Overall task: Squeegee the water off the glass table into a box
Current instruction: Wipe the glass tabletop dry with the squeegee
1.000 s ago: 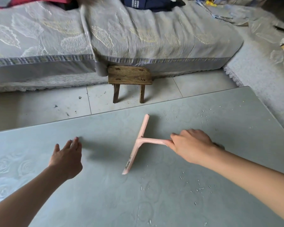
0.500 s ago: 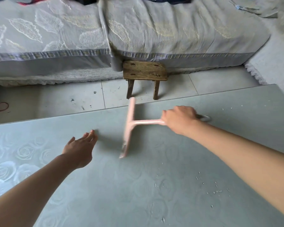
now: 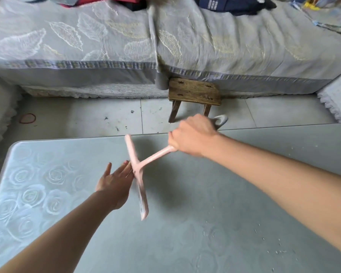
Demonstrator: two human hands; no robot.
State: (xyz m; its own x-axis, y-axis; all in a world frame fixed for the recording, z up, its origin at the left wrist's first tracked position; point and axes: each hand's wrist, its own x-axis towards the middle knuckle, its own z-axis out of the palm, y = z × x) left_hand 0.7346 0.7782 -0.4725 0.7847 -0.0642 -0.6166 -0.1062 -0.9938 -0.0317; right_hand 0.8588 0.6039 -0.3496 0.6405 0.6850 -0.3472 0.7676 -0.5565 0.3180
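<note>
Pink squeegee (image 3: 136, 175) swung left | blade now beside left hand (image 3: 114, 186)

Home: covered bed (image 3: 165, 46), wooden stool (image 3: 194, 91)

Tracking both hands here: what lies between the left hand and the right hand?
In the head view, the pink squeegee: its blade close beside the left hand, its handle gripped by the right hand.

One wide-angle camera, worn on the head, looks forward and down from close above the table (image 3: 205, 233). The table fills the frame from 3 through 6 to 9 o'clock. The floor (image 3: 87, 117) and bed (image 3: 244, 46) lie toward 12 o'clock.
</note>
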